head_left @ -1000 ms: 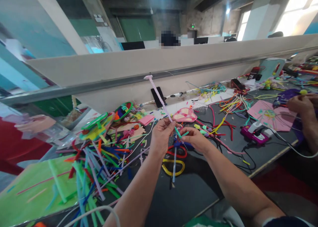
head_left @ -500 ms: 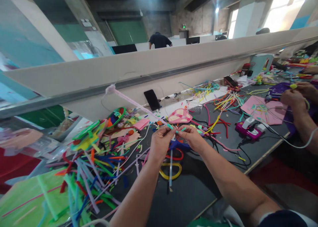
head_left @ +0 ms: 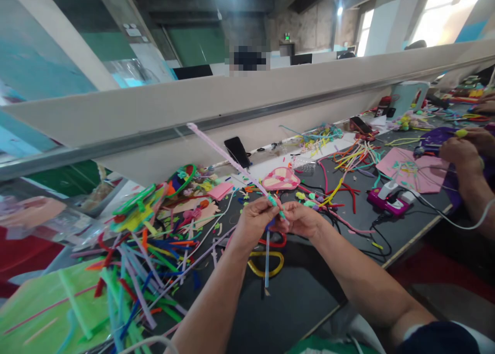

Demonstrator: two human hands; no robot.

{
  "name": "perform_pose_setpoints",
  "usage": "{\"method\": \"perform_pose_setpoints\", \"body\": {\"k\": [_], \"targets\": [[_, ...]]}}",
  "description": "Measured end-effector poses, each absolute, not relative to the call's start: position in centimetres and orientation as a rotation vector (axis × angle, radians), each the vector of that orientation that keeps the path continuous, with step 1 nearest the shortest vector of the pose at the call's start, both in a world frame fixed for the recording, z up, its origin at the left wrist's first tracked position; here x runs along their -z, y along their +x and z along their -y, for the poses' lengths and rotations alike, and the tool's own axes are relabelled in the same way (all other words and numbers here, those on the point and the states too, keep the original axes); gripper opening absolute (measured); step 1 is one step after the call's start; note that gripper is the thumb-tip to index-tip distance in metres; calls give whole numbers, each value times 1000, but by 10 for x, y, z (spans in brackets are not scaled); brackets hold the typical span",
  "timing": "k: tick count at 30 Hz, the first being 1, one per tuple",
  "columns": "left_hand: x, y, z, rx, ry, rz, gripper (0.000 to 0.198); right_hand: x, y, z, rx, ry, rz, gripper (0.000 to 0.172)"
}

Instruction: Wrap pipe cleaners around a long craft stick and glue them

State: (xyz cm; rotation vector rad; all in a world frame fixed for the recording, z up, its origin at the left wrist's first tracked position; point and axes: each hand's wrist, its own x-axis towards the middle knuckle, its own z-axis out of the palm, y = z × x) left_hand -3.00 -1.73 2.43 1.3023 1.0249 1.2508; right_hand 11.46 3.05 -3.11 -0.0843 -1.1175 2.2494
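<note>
Between my two hands is a fuzzy pipe cleaner (head_left: 232,162), pale pink along its length and green at the lower end, slanting up to the left. My left hand (head_left: 256,219) pinches it near the green part. My right hand (head_left: 303,220) is closed at the green end, its fingertips touching there; the fingers partly hide the spot. Below my hands lie scissors with a yellow handle loop (head_left: 266,265) and a red one, and a thin pale blue stick (head_left: 267,263) stretches toward me.
Loose coloured pipe cleaners (head_left: 143,271) and a green sheet (head_left: 42,307) cover the left. A phone (head_left: 237,151) leans on the partition (head_left: 174,101). A purple power strip (head_left: 389,202) with cables sits to the right. A co-worker's hands (head_left: 462,147) work at far right.
The upper end of the pipe cleaner has swung to the right. My right fingers have closed in around the green end, where a short green piece stuck out before.
</note>
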Motion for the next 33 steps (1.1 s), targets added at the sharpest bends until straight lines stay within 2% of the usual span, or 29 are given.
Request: {"method": "perform_pose_setpoints", "body": {"k": [2, 4, 8, 11, 15, 19, 25, 29, 33], "targets": [[-24, -33, 16, -1240, 1370, -1037, 20, 31, 113, -30, -2344, -59, 1120, 29], [-25, -38, 14, -1247, 1437, -1070, 21, 31, 110, -29, -2283, -147, 1136, 29], [-29, -47, 9, -1355, 1523, -1226, 24, 28, 104, -28, -1571, -507, 1153, 23], [-29, -48, 7, -1374, 1532, -1300, 26, 26, 105, -27, -1052, -646, 1337, 10], [-25, -43, 4, -1378, 1500, -1277, 22, 23, 106, -24, -803, -647, 1637, 5], [-21, -39, 2, -1372, 1485, -1251, 22, 26, 104, -25, -895, -661, 1614, 10], [-22, -36, 6, -1272, 1537, -1296, 28, 29, 110, -35, -1519, -448, 1111, 16], [-24, -30, 9, -1264, 1477, -1275, 21, 24, 111, -35, -1637, -379, 1040, 18], [-21, -27, 9, -1298, 1476, -1309, 19, 24, 111, -35, -1606, -391, 1060, 18]]}}
